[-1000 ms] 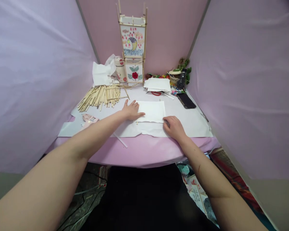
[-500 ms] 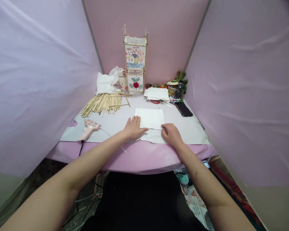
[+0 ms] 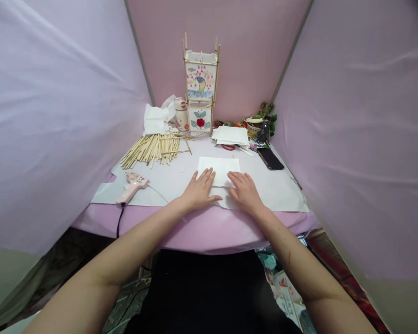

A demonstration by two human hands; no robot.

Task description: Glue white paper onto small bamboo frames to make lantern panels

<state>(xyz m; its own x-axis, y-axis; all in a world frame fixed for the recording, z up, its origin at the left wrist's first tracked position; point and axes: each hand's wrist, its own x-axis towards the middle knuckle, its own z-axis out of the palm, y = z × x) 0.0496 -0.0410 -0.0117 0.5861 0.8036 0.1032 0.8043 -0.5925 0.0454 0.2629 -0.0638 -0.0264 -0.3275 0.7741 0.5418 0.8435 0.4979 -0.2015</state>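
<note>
White rectangular sheet point(image 3: 220, 165), lying flat, long side crosswise, near edge slightly uneven

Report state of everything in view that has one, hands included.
White sheet: laid out flat
Left hand: open, palm down, fingers on sheet's left
Right hand: open, fingers on sheet's right
Glue gun: lying down, cord attached
Wooden sticks: loose pile
Lantern-like frame: upright
Paper stack: uneven
Phone: lying down, screen dark

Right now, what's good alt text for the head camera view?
The left hand and right hand rest on a white sheet. Behind it stands a stick-framed tower picturing a moon and red flower; wooden sticks and a glue gun lie left, a phone right.
</note>
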